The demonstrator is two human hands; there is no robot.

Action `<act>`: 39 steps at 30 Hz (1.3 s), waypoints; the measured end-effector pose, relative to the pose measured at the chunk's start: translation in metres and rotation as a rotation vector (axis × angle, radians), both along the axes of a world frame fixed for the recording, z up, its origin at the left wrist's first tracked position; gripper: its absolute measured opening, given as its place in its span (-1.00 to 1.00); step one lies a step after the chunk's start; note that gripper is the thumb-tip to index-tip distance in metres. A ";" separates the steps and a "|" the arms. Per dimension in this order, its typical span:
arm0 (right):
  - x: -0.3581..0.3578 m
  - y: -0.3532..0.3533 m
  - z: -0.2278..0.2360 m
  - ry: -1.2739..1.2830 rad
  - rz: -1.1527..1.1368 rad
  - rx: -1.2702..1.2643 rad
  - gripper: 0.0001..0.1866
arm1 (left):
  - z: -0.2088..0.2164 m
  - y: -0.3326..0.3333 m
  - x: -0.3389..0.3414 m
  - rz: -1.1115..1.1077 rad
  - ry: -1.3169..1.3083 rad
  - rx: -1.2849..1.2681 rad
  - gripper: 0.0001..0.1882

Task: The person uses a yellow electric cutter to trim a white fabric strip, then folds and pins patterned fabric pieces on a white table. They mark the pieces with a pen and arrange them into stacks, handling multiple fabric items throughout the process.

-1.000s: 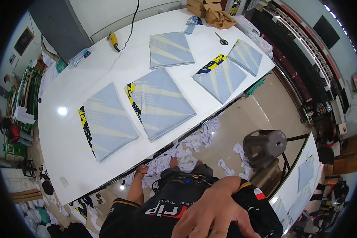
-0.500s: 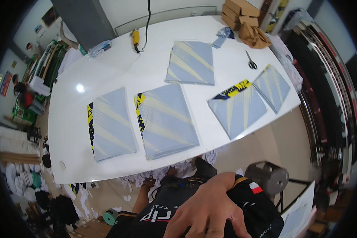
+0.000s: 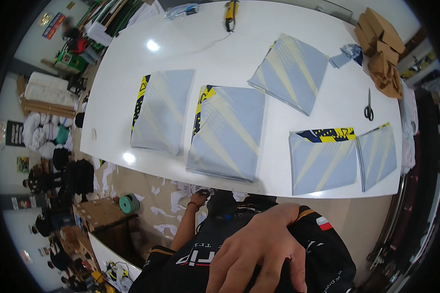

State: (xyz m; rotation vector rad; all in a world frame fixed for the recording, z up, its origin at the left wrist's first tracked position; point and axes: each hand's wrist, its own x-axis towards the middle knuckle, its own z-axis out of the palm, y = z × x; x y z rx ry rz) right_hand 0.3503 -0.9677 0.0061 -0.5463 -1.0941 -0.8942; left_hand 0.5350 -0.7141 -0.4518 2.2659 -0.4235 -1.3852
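Observation:
My right hand [image 3: 259, 246] is close in front of my black printed shirt [image 3: 195, 251], fingers spread and pointing down, with nothing seen in it. Down by my left side, my left hand [image 3: 199, 197] hangs near the table's front edge, a dark band on its wrist; its fingers are too small and dark to make out. On the white table [image 3: 230, 58] lie several stacks of pale blue-grey fabric panels with cream stripes. Nearest to my hands is the middle stack [image 3: 227, 134], its left edge showing yellow and navy print. Another stack [image 3: 164, 112] lies left of it.
Farther right lie a tilted stack [image 3: 293, 73] and two more panels [image 3: 325, 163]. Black scissors [image 3: 369, 110] and cardboard boxes [image 3: 379, 31] are at the right, a yellow corded tool [image 3: 231, 14] at the back. White scraps [image 3: 176, 200] litter the floor. Other people work at far left.
My view has turned left, so the table and its stacks appear farther right and more of the left room shows. Both hands keep about the same pose; the stacks lie as before.

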 end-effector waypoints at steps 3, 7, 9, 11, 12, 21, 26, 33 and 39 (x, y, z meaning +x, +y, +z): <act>0.005 -0.009 0.008 -0.015 0.089 0.003 -0.19 | -0.002 0.027 -0.012 0.055 0.001 0.143 -0.54; 0.007 -0.015 0.020 -0.022 0.179 0.004 -0.21 | -0.017 0.078 -0.016 0.235 0.092 0.227 -0.55; 0.014 -0.012 0.018 -0.010 0.153 -0.026 -0.22 | -0.005 0.074 -0.023 0.316 0.104 0.195 -0.55; 0.026 -0.020 0.016 -0.007 0.088 -0.090 -0.22 | 0.002 0.078 -0.020 0.421 0.103 0.132 -0.56; 0.032 -0.023 0.014 -0.004 0.056 -0.120 -0.21 | 0.006 0.077 -0.013 0.453 0.076 0.094 -0.57; 0.118 -0.098 -0.086 1.197 -0.465 -0.511 -0.81 | 0.060 0.027 0.115 0.424 -0.910 -0.401 -0.80; 0.207 -0.172 -0.289 1.836 -1.085 -0.285 -0.80 | 0.141 -0.056 0.169 0.380 -0.706 -0.697 -0.86; 0.278 -0.215 -0.344 2.214 -1.438 -0.286 -0.65 | 0.158 -0.162 0.204 0.217 -0.419 -0.911 -0.87; 0.290 -0.221 -0.351 2.329 -1.590 -0.551 -0.68 | 0.142 -0.265 0.219 -0.095 -0.420 -0.895 -0.76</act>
